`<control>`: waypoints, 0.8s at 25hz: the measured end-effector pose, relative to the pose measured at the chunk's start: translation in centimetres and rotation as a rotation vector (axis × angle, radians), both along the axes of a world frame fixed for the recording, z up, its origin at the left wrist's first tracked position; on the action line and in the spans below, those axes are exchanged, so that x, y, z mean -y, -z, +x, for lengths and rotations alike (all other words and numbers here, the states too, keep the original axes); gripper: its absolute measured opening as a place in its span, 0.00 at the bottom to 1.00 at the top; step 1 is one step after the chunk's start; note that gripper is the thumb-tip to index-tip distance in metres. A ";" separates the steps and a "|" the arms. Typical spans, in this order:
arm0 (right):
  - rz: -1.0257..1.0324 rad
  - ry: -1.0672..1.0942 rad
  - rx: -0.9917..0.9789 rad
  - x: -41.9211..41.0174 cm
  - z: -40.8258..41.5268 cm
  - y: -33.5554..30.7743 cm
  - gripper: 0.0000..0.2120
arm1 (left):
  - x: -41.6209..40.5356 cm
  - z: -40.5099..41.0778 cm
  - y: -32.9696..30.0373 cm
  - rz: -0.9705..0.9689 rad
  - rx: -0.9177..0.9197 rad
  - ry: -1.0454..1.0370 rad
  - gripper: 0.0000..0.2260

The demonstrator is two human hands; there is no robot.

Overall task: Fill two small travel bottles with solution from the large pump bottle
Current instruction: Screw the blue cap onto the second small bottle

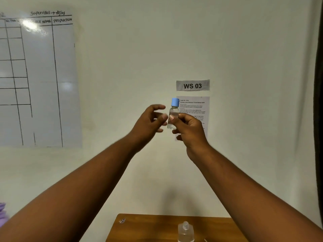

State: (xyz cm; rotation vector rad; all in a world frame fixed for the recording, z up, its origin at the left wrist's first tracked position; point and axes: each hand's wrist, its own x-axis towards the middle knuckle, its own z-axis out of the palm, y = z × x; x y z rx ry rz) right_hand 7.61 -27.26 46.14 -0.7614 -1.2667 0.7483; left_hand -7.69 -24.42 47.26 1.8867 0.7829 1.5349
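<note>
A small clear travel bottle (173,114) with a blue cap is held upright at chest height in front of the wall. My right hand (188,130) grips its lower body between thumb and fingers. My left hand (152,119) hovers just left of the bottle with fingers spread and slightly blurred, its fingertips close to the bottle; I cannot tell if they touch it. On the wooden table (148,229) below stands a clear bottle (185,232) with an uncapped threaded neck, partly cut off by the frame's bottom edge.
A white wall fills the view, with a whiteboard grid (36,81) at left and a "WS 03" label (193,85) above a printed task sheet (195,109) behind the bottle. A small shiny object (122,220) lies near the table's far left corner. Something purple (2,213) shows at the left edge.
</note>
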 end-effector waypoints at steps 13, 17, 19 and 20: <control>-0.076 -0.041 0.130 -1.9 -0.9 0.8 0.08 | 0.4 2.4 6.9 -0.378 0.703 0.289 0.11; -0.082 -0.049 0.191 -2.3 -1.5 1.3 0.10 | 0.4 2.0 7.5 -0.422 0.826 0.303 0.10; -0.076 -0.059 0.218 -2.4 -1.9 1.3 0.18 | 0.3 1.7 7.7 -0.437 0.878 0.293 0.10; -0.067 -0.063 0.226 -2.5 -2.0 1.1 0.22 | 0.2 1.5 7.9 -0.448 0.901 0.290 0.10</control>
